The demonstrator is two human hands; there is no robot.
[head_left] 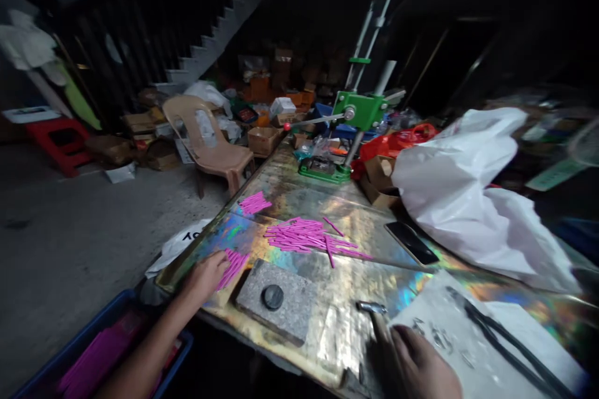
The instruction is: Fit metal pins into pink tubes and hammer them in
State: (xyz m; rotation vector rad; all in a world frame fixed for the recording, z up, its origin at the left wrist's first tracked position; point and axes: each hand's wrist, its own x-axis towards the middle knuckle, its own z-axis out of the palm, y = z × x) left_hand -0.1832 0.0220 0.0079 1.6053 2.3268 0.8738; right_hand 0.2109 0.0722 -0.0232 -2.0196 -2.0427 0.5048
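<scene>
My left hand (211, 273) rests at the near left of the table, its fingers bent and closed on the edge of a small row of thin pink sticks (234, 267). Beyond it lie a larger loose pile of pink sticks (297, 234) and a smaller bunch (255, 202). At the near right, my right hand (421, 361) is closed around the handle of a small hammer (372, 307), whose metal head lies low over the table. Between the hands sits a grey stone block (294, 305) with a round dark metal piece (272, 297) on top.
A green hand press (360, 111) stands at the table's far end. On the right are a phone (412, 243), a white plastic bag (458, 193) and black-handled pliers (500, 340) beside small metal bits. A blue crate (185, 349) holds pink items below left. A plastic chair (210, 149) stands behind.
</scene>
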